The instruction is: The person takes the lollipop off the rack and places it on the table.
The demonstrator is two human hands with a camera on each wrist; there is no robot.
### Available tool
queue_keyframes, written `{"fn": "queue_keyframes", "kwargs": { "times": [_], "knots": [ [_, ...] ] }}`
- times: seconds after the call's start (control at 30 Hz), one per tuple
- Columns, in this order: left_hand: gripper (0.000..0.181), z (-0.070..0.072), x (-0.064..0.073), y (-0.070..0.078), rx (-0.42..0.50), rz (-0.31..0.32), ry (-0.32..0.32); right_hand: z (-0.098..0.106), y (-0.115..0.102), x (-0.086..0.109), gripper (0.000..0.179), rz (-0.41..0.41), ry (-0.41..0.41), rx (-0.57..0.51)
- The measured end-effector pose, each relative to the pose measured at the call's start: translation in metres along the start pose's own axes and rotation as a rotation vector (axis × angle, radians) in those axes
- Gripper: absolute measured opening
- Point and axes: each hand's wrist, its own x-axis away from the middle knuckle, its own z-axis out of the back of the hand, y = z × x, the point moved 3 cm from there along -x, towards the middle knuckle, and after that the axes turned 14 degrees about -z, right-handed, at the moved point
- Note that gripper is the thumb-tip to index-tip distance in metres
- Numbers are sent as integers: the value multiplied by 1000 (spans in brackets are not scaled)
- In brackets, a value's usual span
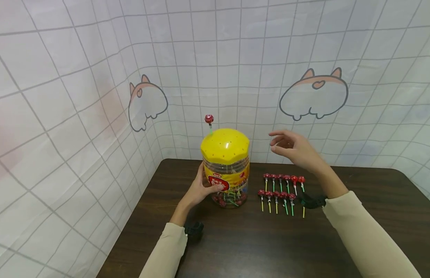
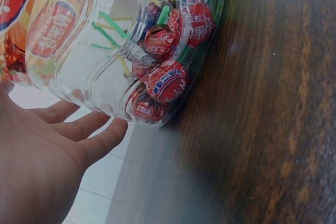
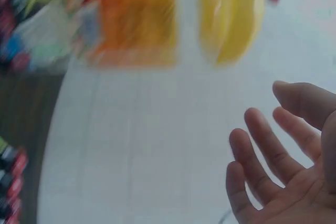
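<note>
A clear plastic jar (image 1: 232,166) with a yellow lid (image 1: 226,144) stands upright on the table, loose lollipops (image 2: 168,80) showing through its lower wall. My left hand (image 1: 202,188) grips the jar's left side, thumb across the label and fingers round the back. From the lid's back left edge one lollipop (image 1: 209,119) sticks up, its red head uppermost and its green stick down. My right hand (image 1: 294,148) hovers in the air right of the jar, fingers loosely bent and apart, holding nothing; the right wrist view shows this hand (image 3: 286,156) away from the blurred jar.
Two rows of red lollipops (image 1: 280,197) with yellow, green and pale sticks lie right of the jar, partly under my right forearm. The dark wooden table (image 1: 256,247) meets a white gridded cloth (image 1: 222,77) at its back and left edges.
</note>
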Motion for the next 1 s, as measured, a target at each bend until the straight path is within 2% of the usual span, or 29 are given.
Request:
{"fn": "queue_keyframes", "kwargs": {
  "times": [0.13, 0.27, 0.43, 0.57, 0.73, 1.0],
  "knots": [
    [109, 0, -1, -1, 3, 4, 0, -18, -44, -12, 42, 95, 7, -50],
    [108, 0, -1, -1, 2, 9, -1, -38, -79, -30, 39, 171, 5, -97],
    [107, 1, -1, 0, -8, 24, -3, -61, -111, -51, 40, 186, -19, -142],
    [106, 0, 0, -1, -16, 31, -5, -75, -125, -65, 41, 163, -20, -134],
    [107, 0, 1, -2, -21, 43, 2, -86, -133, -78, 39, 136, -3, -110],
    [107, 1, 0, 0, -13, 54, 6, -92, -138, -84, 37, 137, 22, -143]
  ]
}}
